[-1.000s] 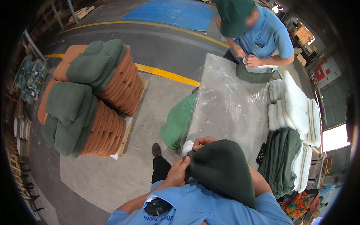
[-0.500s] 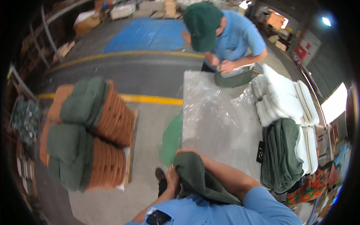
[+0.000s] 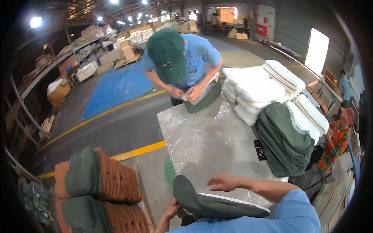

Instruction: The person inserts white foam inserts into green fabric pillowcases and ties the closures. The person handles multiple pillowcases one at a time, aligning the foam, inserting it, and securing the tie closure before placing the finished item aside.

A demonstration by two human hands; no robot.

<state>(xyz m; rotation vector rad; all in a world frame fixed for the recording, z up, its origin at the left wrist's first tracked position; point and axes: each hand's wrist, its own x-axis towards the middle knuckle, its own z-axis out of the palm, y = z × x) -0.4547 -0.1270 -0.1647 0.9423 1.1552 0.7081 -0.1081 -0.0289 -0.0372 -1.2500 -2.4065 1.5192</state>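
A dark green fabric cushion (image 3: 202, 202) lies tilted across my front at the near edge of the table, a white strip showing along its far side. My left hand (image 3: 171, 209) grips its left end, with part of the fingers hidden. Just beyond the cushion, my right hand (image 3: 223, 182) is held over the tabletop, fingers stretched leftward and holding nothing. Plastic film covers the grey table (image 3: 202, 143). At its far end, a co-worker's hands work on another green fabric piece (image 3: 206, 99) with white material on it.
Green folded fabric pieces (image 3: 283, 143) are heaped at the table's right, beside stacked white pads (image 3: 256, 87). A black phone-like object (image 3: 260, 150) lies by them. Orange and green cushions (image 3: 116, 178) stand piled on the left floor. A person in bright patterned clothing (image 3: 336, 141) is at far right.
My view has lifted and turned. My right hand has come away from the green cushion, which now lies more stretched out with its white strip showing. My left hand stays on its end.
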